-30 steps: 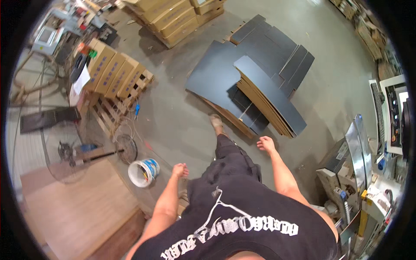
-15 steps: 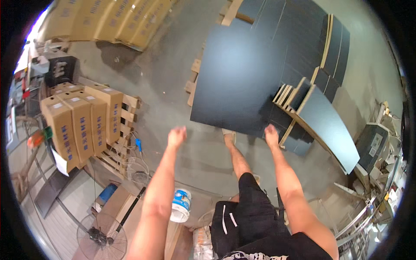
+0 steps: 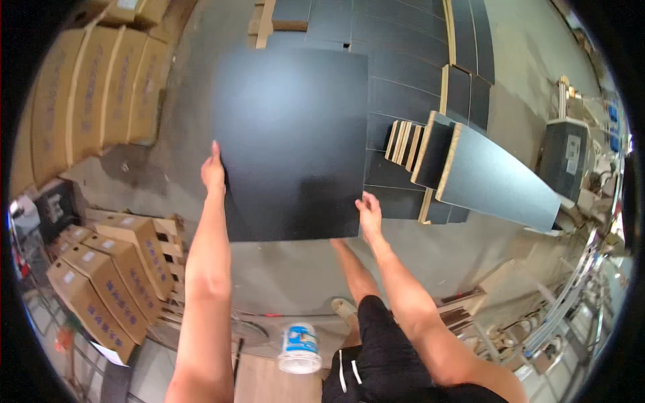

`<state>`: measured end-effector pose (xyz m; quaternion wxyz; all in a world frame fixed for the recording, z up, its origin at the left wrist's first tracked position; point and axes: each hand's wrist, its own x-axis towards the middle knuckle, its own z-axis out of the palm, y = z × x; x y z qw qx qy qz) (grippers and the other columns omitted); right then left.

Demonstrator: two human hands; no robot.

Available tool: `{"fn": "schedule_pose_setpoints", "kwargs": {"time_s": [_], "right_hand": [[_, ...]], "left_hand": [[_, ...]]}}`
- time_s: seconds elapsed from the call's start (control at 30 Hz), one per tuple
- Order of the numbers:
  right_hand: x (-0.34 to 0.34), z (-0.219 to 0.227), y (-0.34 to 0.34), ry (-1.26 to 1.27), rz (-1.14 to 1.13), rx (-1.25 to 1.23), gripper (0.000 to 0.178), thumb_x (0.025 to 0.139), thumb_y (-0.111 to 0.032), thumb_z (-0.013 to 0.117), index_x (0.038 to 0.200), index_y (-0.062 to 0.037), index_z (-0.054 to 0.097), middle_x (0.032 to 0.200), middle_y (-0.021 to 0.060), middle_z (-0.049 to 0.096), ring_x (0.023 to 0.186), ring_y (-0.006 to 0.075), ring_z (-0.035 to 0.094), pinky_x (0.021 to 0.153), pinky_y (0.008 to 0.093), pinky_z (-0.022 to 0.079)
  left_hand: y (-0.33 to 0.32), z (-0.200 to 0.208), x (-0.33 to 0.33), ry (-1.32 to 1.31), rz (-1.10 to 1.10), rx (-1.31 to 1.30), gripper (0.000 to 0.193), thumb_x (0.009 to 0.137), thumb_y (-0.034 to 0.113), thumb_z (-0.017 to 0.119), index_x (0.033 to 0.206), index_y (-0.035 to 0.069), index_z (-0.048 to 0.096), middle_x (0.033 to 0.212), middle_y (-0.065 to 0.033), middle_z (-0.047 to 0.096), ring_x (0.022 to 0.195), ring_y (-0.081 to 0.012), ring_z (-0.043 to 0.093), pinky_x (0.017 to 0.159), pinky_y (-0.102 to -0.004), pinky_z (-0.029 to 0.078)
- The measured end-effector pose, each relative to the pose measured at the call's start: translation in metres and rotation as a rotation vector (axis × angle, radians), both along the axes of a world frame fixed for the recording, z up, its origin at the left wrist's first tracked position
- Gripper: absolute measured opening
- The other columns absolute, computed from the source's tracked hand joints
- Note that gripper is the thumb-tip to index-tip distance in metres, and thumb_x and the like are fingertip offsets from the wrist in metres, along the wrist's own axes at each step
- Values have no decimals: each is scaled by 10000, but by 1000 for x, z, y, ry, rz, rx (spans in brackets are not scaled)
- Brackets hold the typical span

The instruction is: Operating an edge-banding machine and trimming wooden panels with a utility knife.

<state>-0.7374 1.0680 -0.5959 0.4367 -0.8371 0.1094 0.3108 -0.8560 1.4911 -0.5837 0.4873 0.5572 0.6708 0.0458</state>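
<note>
We held a large dark panel (image 3: 295, 151) between our two hands, its broad face turned up and its near edge toward our body. The fingers of our left hand (image 3: 213, 174) were closed at its left edge, one digit lying straight along the rim; how far they reached beneath, we could not tell. Our right hand (image 3: 369, 213) had its fingers half curled on the right edge, close to the near corner, their grip underneath hidden as well. The panel spanned the space between both sets of fingers and reached well beyond them. Past the right fingers lay more dark boards (image 3: 403, 40), and to their right a pale-faced board (image 3: 497, 178) beside some narrow strips (image 3: 405, 143). Left of the left fingers stood brown cartons (image 3: 54, 114), with boxes (image 3: 107, 279) nearer us. Behind the fingers, between our forearms, was a white-and-blue bucket (image 3: 300, 346).
</note>
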Motion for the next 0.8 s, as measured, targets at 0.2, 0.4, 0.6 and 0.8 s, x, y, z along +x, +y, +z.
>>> {"fn": "schedule_pose_setpoints", "kwargs": {"time_s": [0.2, 0.4, 0.6, 0.8], "right_hand": [[-66, 109, -7, 278, -169, 484, 216, 927, -111, 628, 1131, -52, 587, 992, -4, 587, 949, 96, 534, 885, 261, 435], [-102, 412, -57, 261, 211, 636, 148, 890, -91, 681, 1011, -11, 654, 927, 2, 632, 840, 84, 586, 786, 234, 481], [-184, 621, -94, -19, 402, 879, 109, 776, 13, 747, 877, 30, 708, 836, 86, 665, 810, 127, 618, 726, 247, 490], [-237, 765, -150, -331, 432, 876, 59, 758, 27, 745, 812, 32, 722, 801, 101, 667, 708, 130, 593, 637, 239, 444]], "left_hand": [[-19, 154, -79, -71, 151, 308, 694, 944, 554, 522, 1047, -119, 656, 1029, -152, 686, 946, -213, 601, 872, -341, 455], [-95, 365, -192, -401, 486, 287, 777, 934, 562, 533, 1406, -41, 403, 1399, -142, 464, 1227, -252, 485, 1044, -394, 397], [-164, 384, -257, -885, 644, -69, 757, 919, 663, 451, 1355, 44, 485, 1359, -105, 519, 1226, -260, 493, 1053, -398, 390], [-233, 438, -236, -1073, 734, -190, 820, 915, 676, 428, 1390, 8, 434, 1356, -133, 518, 1216, -302, 505, 1037, -449, 404]]}}
